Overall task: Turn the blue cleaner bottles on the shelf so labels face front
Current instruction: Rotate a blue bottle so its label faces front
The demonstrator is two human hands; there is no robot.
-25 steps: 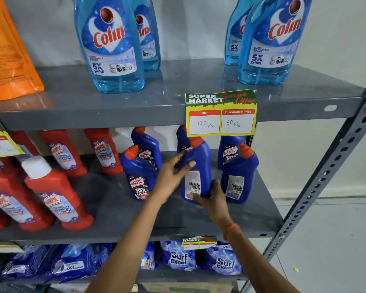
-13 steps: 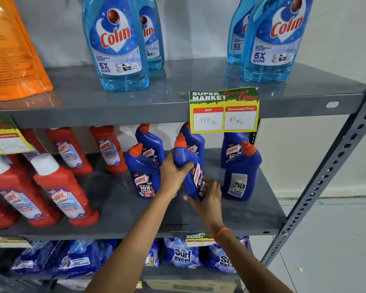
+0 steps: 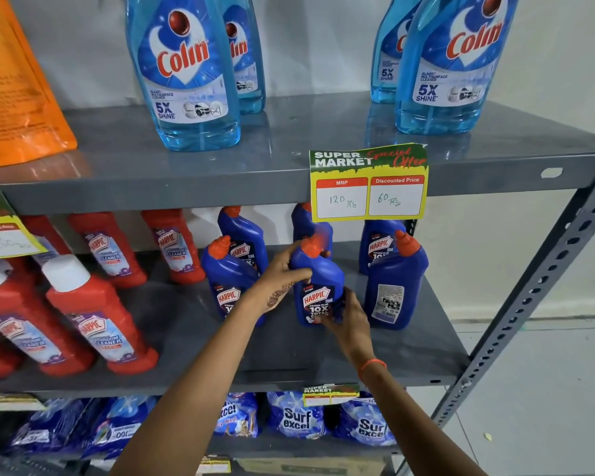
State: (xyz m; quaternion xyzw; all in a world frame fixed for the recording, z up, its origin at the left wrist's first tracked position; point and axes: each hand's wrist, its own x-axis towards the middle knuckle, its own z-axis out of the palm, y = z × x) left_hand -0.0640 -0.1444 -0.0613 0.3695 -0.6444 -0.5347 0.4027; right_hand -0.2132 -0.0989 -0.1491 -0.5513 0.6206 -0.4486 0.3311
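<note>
The bottle [image 3: 318,283], blue with an orange cap, stands mid-front on the middle shelf [image 3: 409,352], its Harpic label now facing out. The left hand [image 3: 282,274] has its grip closed around the shoulder below the cap; the right hand [image 3: 349,321] cups the base, fingers wrapped against the lower label. It looks like stiff plastic, full and fairly heavy, smooth enough to slip, so shoulder and base seem the safest holds. To its right, just beside it, a second bottle [image 3: 394,286] still shows its back label. Another blue one [image 3: 229,283] crowds the left wrist, with more behind. The price tag [image 3: 368,182] hangs overhead.
</note>
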